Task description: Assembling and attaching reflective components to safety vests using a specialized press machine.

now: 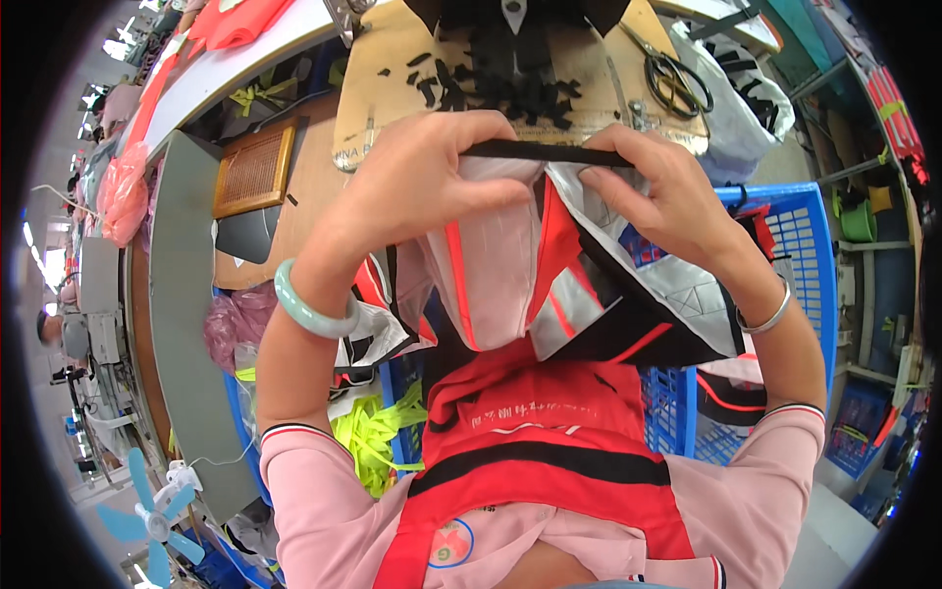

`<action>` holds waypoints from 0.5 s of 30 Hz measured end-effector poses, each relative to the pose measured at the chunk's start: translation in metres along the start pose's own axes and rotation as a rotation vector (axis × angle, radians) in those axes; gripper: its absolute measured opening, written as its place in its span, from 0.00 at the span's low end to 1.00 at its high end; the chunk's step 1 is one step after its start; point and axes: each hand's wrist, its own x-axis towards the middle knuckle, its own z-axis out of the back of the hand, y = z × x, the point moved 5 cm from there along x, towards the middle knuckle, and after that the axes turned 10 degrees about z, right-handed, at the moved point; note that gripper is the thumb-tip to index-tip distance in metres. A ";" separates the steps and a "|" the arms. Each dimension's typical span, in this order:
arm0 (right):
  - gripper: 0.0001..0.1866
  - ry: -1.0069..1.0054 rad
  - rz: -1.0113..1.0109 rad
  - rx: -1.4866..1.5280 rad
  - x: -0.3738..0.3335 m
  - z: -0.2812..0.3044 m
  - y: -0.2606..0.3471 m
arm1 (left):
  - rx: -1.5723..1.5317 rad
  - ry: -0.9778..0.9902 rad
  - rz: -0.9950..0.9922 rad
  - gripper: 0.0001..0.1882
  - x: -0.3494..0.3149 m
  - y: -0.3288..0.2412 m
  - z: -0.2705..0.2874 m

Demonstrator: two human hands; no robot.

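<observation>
Between my two hands hangs a sewn fabric piece [491,275], pale grey and black with red-orange stripes. Its upper edge carries a black band [549,152], stretched roughly level from hand to hand. My left hand [427,182] pinches the band's left end, thumb along the front of the cloth. At the other end, my right hand [672,191] grips the band and pale cloth between thumb and fingers. The lower part drapes in folds above my red apron [549,407]. Small black scraps [456,88] lie on the wooden board [388,59] just beyond my hands.
A dark machine [515,15] stands behind the scraps. Black-handled scissors [677,86] lie on the board's right. A white bag [731,118] and blue plastic basket [814,236] are at right; yellow-green strips [373,442] and a blue-bladed fan [152,515] at left.
</observation>
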 end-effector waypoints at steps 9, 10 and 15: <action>0.18 0.061 -0.134 0.228 0.044 -0.008 -0.028 | -0.267 0.228 0.225 0.15 0.044 0.025 0.000; 0.18 0.041 -0.123 0.237 0.047 -0.006 -0.029 | -0.245 0.232 0.215 0.15 0.047 0.027 0.002; 0.19 0.121 -0.205 0.008 0.064 0.003 -0.048 | -0.190 0.246 0.215 0.16 0.067 0.039 0.007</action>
